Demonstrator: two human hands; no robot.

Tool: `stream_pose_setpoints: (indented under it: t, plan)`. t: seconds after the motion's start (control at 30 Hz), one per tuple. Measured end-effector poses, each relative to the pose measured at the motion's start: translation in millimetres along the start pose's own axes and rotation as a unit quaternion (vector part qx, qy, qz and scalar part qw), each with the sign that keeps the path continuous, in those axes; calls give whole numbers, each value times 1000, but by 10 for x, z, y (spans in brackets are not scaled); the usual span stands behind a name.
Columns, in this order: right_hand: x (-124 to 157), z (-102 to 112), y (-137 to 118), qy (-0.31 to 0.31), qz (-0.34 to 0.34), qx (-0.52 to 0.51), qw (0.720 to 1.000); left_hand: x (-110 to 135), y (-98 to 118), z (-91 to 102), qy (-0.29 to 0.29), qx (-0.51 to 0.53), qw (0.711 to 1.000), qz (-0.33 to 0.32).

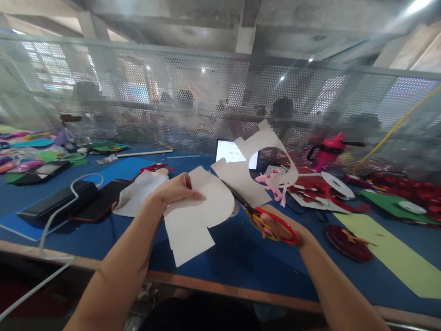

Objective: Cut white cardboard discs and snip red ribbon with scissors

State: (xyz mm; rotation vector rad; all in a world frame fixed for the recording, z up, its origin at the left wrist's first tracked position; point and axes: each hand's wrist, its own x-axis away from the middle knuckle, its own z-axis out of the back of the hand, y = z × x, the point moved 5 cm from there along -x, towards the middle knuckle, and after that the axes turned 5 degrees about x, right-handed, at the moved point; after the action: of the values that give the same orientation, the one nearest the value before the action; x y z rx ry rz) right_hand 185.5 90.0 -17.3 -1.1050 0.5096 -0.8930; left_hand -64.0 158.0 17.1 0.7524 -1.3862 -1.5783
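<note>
My left hand (181, 188) pinches a sheet of white card (193, 220) between thumb and fingers, holding it above the blue table. The card has a rounded right edge and a squared lower corner. My right hand (270, 223) grips scissors (280, 225) with red and yellow handles. Their dark blades lie at the card's upper right edge, between it and a curved offcut (241, 179). This offcut rises beyond the blades and loops round to the right, with a large rounded opening. Whether it still joins the card is hard to see.
Left on the table (237, 257) lie a phone (101, 200), a black case (60, 202) and a white cable (70, 197). A lit tablet (225, 151) stands behind the card. To the right are a pink bottle (329, 151), a ribbon spool (337, 185) and yellow paper (389, 253). Perforated mesh (206, 82) rises behind.
</note>
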Motion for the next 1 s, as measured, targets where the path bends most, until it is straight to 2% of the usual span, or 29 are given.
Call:
stream_pose_setpoints:
  t: [0.2,0.37,0.63,0.83,1.0]
  plan:
    - [78,5,-111,-13,54,10,998,6,25,-23,0,-28,999,17]
    - [62,18,-96,6,38,41,998,-3,20,-23,2,-31,999,24]
    - [13,2,-29,-3,51,0,999,-7,12,21,40,-52,998,26]
    - [18,8,-34,5,41,-11,999,-8,-16,-11,-16,1,1000,8]
    - [4,13,39,2,15,-19,1000,-5,-23,8,-11,-1,1000,12]
